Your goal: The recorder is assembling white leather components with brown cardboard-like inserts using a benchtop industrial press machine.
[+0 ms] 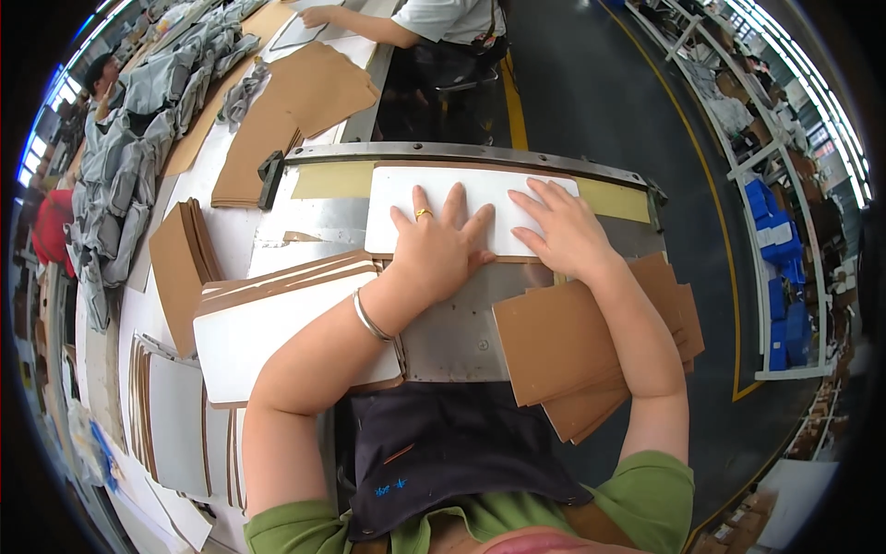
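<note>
A white rectangular board (pixel 480 189) with rounded corners lies on a metal work plate (pixel 452 337), its far edge along a metal bar (pixel 461 152). Brown card shows along the board's edges. My left hand (pixel 438 235) rests on the board's middle with fingers spread, a ring on one finger and a bangle at the wrist. Over the board's right end lies my right hand (pixel 565 229), fingers stretched out flat. Beneath my left forearm sits a stack of white-faced brown boards (pixel 268 332). Fanned brown cards (pixel 554 337) lie under my right forearm.
Stacked brown card pieces (pixel 309 88) lie beyond the bar's left end. More boards (pixel 180 425) stand at lower left, near grey garments (pixel 129 166) piled far left. A seated person (pixel 452 28) works at the back. Shelving with blue bins (pixel 775 231) runs along the right.
</note>
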A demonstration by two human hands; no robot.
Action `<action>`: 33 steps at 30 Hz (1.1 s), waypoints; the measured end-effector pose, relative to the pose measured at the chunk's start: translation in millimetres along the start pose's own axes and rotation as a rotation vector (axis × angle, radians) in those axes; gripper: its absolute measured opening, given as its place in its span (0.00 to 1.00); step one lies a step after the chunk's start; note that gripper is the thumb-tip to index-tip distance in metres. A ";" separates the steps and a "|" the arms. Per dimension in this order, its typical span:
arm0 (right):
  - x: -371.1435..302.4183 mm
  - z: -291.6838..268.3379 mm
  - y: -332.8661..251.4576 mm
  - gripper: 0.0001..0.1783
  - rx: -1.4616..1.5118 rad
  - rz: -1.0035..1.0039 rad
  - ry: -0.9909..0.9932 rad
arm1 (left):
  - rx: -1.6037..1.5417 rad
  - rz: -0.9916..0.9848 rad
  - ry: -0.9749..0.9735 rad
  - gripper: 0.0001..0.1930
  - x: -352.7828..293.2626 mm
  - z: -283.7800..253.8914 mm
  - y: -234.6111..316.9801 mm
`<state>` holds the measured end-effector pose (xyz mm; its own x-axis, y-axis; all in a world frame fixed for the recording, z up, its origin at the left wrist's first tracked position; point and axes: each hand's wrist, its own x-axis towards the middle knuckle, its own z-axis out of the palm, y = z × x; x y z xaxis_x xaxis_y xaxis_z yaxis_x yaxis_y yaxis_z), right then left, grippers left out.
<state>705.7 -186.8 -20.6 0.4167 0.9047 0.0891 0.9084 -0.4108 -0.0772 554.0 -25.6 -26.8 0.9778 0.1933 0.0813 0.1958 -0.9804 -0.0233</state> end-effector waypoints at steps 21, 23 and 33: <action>7.3 18.2 1.7 0.23 -0.045 0.015 0.179 | -0.083 0.045 0.038 0.30 6.4 -0.9 -10.8; 10.3 18.6 3.0 0.23 -0.069 0.002 0.227 | -0.068 0.039 0.037 0.30 10.6 1.3 -12.2; 17.1 10.2 -3.6 0.22 -0.041 -0.017 0.222 | -0.036 0.028 0.064 0.31 3.8 6.3 -15.5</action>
<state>709.2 -168.7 -29.0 0.3941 0.8662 0.3072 0.9141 -0.4040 -0.0338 555.1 -9.4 -32.4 0.9758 0.1637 0.1449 0.1641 -0.9864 0.0088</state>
